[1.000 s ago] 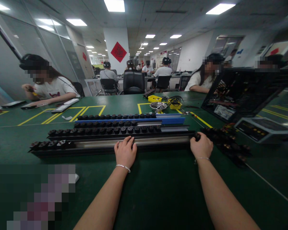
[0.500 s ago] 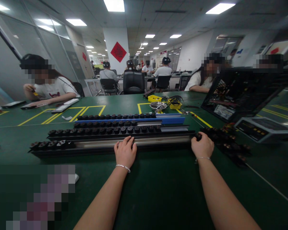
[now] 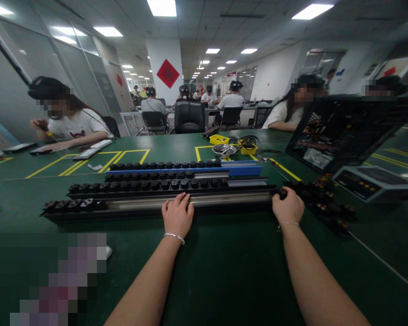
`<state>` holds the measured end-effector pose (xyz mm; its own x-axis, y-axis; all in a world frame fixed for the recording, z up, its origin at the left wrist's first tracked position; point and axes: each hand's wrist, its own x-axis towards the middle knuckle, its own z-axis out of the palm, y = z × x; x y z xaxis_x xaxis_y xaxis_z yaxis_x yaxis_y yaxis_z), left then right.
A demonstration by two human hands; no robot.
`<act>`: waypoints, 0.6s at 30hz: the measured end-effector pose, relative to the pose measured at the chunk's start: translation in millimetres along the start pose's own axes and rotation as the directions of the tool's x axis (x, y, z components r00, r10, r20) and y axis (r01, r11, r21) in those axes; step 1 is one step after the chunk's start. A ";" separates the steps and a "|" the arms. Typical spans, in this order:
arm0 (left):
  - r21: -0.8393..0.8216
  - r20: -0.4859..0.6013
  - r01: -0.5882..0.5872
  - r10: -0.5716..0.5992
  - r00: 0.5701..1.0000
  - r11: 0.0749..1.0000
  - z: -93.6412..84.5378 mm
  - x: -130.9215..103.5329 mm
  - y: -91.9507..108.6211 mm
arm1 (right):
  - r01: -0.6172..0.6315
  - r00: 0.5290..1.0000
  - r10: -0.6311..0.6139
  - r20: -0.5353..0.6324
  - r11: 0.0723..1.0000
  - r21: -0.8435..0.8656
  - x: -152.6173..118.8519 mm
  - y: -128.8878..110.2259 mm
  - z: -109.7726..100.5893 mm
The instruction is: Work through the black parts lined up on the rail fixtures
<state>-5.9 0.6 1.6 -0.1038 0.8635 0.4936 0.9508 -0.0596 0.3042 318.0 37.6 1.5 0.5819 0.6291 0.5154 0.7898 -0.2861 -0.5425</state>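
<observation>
Resting loosely spread on nearest black rail point(image 3: 149, 207), left hand point(image 3: 177, 213); right hand point(image 3: 288, 206) curled round small black part point(image 3: 282, 193)

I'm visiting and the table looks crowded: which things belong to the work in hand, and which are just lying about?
In the work:
nearest long rail, under the left hand
small black part, in the right hand
loose black parts at right, probably

Apparently just lying about:
metal bowl
yellow tray
computer case
power supply

Metal bowl point(image 3: 224, 150) nr yellow bins point(image 3: 219, 139), PSU point(image 3: 374, 183).
</observation>
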 end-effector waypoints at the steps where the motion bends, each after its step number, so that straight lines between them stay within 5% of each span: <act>1: 0.002 0.003 0.002 -0.002 1.000 1.000 -0.3 0.1 0.2 | -0.005 1.000 0.005 0.002 1.000 0.003 0.2 0.1 -0.4; 18: -0.006 0.010 0.007 -0.007 1.000 1.000 -1.7 -0.2 0.8 | -0.007 1.000 0.008 -0.022 1.000 0.012 1.8 4.3 1.2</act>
<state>-5.6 -0.5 3.2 -0.1076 0.8686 0.4836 0.9482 -0.0566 0.3126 322.2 38.4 -0.7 0.5921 0.6108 0.5257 0.7830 -0.2817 -0.5546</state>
